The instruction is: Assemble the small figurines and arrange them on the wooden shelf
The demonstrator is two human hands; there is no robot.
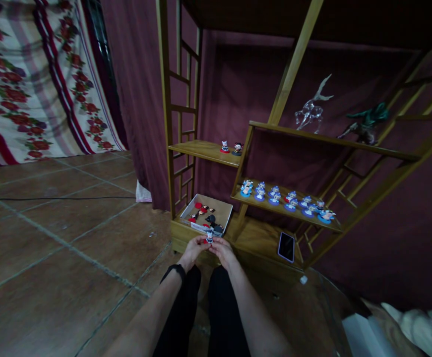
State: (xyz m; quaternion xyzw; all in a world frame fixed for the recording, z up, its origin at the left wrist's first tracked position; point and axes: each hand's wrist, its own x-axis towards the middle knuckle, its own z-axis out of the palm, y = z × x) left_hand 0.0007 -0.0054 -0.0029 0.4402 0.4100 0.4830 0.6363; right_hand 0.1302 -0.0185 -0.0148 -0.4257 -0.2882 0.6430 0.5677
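Note:
My left hand (193, 250) and my right hand (222, 249) meet in front of me, both pinched on one small toy figure (209, 237) with a white body and a red base. They hover just before a shallow cardboard box (223, 208) that holds several more small figures in red and black. The box rests on the lowest board of a wooden shelf unit (260, 238). A dark band circles my left wrist.
A middle shelf (286, 207) carries several blue-based figures in rows. Two figures (230, 147) stand on an upper left shelf. A phone (286, 246) lies on the bottom board. A glass deer (312, 109) and a green figure (366, 119) stand on the top shelf. Tiled floor spreads left.

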